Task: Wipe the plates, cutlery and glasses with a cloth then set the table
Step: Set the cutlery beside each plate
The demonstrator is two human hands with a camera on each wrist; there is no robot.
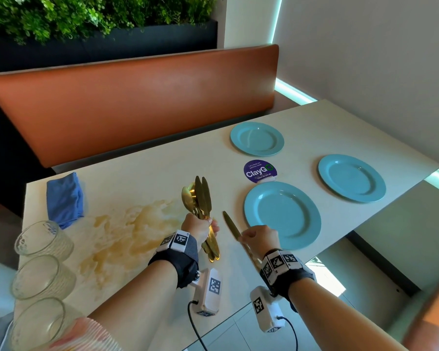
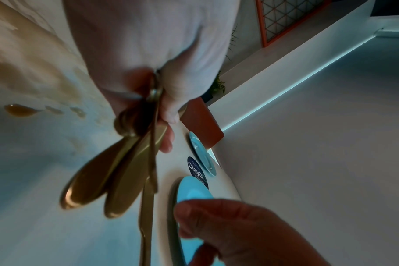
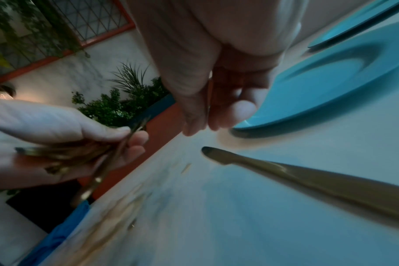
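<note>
My left hand (image 1: 200,229) grips a bundle of gold cutlery (image 1: 200,198), spoons and knives fanned upward above the table; the left wrist view shows the cutlery bundle (image 2: 116,176) close up. A single gold knife (image 1: 230,225) lies flat on the table just left of the nearest blue plate (image 1: 281,214). My right hand (image 1: 260,238) hovers over the knife's handle end. In the right wrist view its fingers (image 3: 216,111) hang loosely curled above the knife (image 3: 307,178), holding nothing. Two more blue plates (image 1: 257,138) (image 1: 351,178) sit farther right.
A folded blue cloth (image 1: 65,198) lies at the far left corner. Three clear glasses (image 1: 43,239) (image 1: 41,277) (image 1: 38,323) stand along the left edge. A brown spill (image 1: 127,231) spreads across the tabletop. A purple sticker (image 1: 260,171) lies between the plates. An orange bench (image 1: 137,102) backs the table.
</note>
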